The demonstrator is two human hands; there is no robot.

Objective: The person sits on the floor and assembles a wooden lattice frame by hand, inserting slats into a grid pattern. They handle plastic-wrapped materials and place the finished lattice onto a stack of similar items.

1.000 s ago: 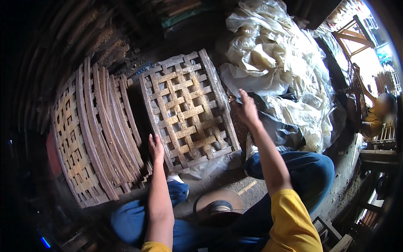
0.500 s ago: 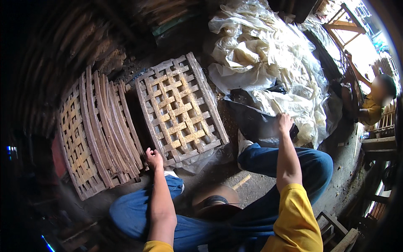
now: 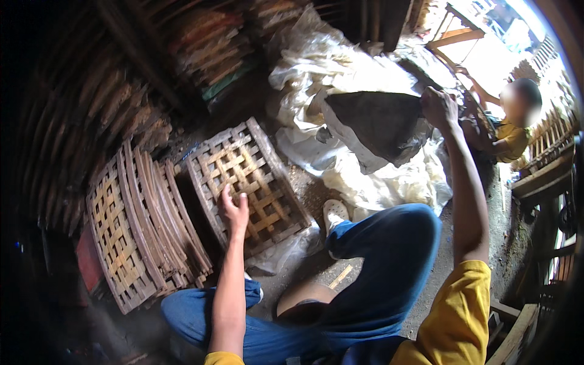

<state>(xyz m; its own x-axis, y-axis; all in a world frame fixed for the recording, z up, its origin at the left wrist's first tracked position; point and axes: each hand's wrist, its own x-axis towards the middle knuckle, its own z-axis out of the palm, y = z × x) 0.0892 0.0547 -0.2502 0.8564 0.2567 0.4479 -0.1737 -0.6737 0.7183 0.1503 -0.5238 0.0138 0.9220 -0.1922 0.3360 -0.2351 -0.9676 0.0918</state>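
My right hand [image 3: 439,108] is raised on the right, its fingers closed on the upper corner of a black plastic sheet [image 3: 380,121]. The sheet hangs spread out to the left of that hand, with paler plastic along its left side. Below and behind it lies a big crumpled heap of whitish translucent plastic sheets [image 3: 340,67]. My left hand [image 3: 234,210] is over the near left part of a woven slatted tray [image 3: 274,198] with a wooden frame, fingers apart and holding nothing. Clear plastic pokes out from under this tray's near edge.
Left of the tray leans a row of similar woven trays [image 3: 118,237]. More stacked slatted trays [image 3: 121,109] line the dark back left. A co-worker in a yellow shirt [image 3: 514,139] is at the right. Between my legs sits a round brown object [image 3: 298,298]; wooden frames [image 3: 514,334] stand lower right.
My right hand has lifted the black sheet up and to the right, off the heap. My left hand has moved from the tray's near corner up over its slats, fingers spreading.
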